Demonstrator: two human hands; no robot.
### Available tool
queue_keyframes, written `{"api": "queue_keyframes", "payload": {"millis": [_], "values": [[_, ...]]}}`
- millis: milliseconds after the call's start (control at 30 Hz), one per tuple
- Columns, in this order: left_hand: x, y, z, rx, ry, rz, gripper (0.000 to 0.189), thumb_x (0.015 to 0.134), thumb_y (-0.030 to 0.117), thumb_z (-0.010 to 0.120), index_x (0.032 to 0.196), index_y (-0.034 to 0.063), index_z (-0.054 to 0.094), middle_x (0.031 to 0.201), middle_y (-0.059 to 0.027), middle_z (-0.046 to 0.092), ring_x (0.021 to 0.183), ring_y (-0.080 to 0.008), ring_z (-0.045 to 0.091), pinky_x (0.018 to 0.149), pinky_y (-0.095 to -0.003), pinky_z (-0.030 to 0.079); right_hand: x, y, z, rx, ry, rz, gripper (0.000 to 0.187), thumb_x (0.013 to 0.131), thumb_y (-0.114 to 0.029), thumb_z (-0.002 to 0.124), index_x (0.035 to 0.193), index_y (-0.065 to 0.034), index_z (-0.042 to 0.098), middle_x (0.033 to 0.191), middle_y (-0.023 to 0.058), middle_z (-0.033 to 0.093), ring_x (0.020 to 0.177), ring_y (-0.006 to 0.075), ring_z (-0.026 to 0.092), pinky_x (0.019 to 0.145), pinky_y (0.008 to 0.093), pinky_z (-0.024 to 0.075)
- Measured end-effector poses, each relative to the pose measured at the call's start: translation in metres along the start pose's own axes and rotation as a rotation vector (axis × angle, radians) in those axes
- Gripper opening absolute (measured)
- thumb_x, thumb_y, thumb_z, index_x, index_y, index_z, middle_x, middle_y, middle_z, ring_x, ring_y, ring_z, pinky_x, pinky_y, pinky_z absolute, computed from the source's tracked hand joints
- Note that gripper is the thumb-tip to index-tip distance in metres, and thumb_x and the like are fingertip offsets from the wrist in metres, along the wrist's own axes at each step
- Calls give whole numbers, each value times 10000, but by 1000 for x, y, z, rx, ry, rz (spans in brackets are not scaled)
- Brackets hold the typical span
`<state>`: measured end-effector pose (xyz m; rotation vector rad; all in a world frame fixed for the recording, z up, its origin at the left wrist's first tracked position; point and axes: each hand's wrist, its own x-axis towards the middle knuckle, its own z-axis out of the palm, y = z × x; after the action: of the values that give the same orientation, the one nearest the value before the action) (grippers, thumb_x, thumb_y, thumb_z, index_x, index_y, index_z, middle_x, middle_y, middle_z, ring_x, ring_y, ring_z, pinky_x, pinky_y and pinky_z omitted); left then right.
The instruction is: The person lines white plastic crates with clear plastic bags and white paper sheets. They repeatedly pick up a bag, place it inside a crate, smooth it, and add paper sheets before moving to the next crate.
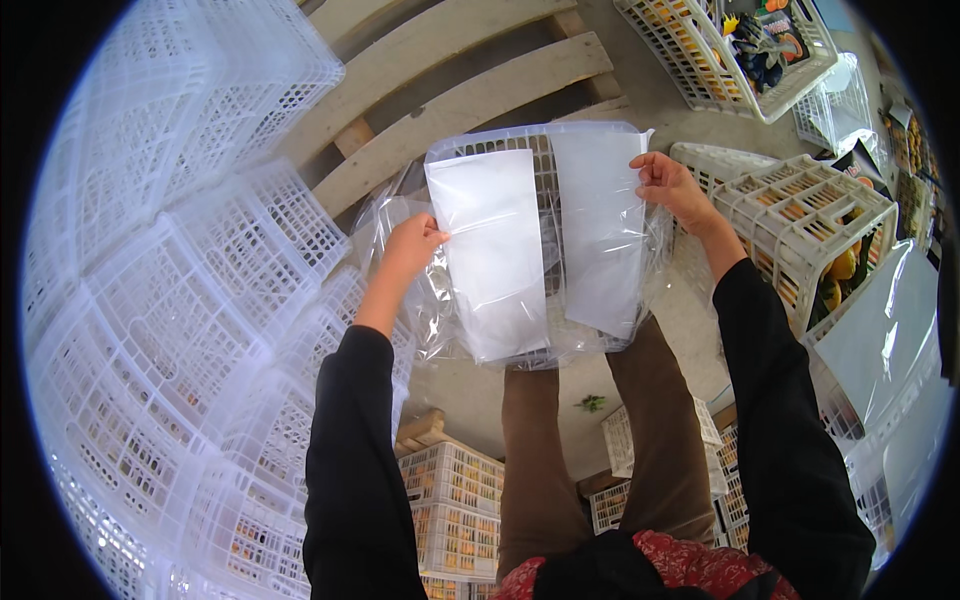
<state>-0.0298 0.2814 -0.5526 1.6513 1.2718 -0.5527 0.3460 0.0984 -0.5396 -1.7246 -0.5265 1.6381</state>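
Observation:
In front of my legs stands a pale plastic crate (498, 139) with slatted walls, lined with clear plastic film (437, 319). Two white paper sheets lie over it, the left sheet (495, 255) bright and the right sheet (601, 232) greyer under the film. A narrow gap between them shows the crate's grid. My left hand (411, 246) pinches the film at the left sheet's outer edge. At the crate's right side, my right hand (670, 189) has its thumb and bent fingers on the film's edge. Loose film bulges out past both sides.
Stacked translucent crates (187, 330) fill the left. A wooden pallet (465, 97) lies beyond the lined crate. To the right are a crate holding dark gloves (761, 56), a tilted crate with orange fruit (810, 225) and a film-covered crate (874, 337). Fruit-filled crates (454, 510) stand behind my legs.

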Motion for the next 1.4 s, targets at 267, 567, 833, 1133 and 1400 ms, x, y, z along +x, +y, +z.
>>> {"api": "queue_keyframes", "payload": {"millis": [267,567,833,1133,1400], "values": [[4,45,-15,94,648,393,80,852,118,601,838,40,593,931,-128,606,837,-296,590,752,-355,463,36,6,8,-515,514,-281,132,798,-73,658,929,-60,646,780,29,516,651,115,488,630,241,433],[69,41,-3,-311,668,414,159,891,148,581,974,23,632,928,-112,627,821,-236,596,732,-316,468,64,12,1,-265,544,-299,112,868,-115,598,935,-44,653,765,7,547,620,92,480,577,219,400],[91,31,-35,-683,188,10,155,842,228,661,818,75,663,773,4,620,658,-72,546,552,-223,420,90,-9,-28,201,284,249,117,849,-146,576,802,-63,644,684,-6,555,572,97,481,521,223,360],[123,-3,-27,-1355,-166,-138,185,818,227,689,893,64,644,837,-30,656,701,-124,618,630,-254,506,122,14,-20,316,311,359,168,859,-145,478,844,-67,627,782,74,626,679,174,606,636,329,508],[166,-20,15,-1238,-44,-216,275,894,238,577,1066,26,606,977,-105,655,862,-211,636,776,-328,521,137,46,-19,409,408,388,221,873,-184,495,939,-28,637,820,92,647,701,200,633,613,333,515]]}}
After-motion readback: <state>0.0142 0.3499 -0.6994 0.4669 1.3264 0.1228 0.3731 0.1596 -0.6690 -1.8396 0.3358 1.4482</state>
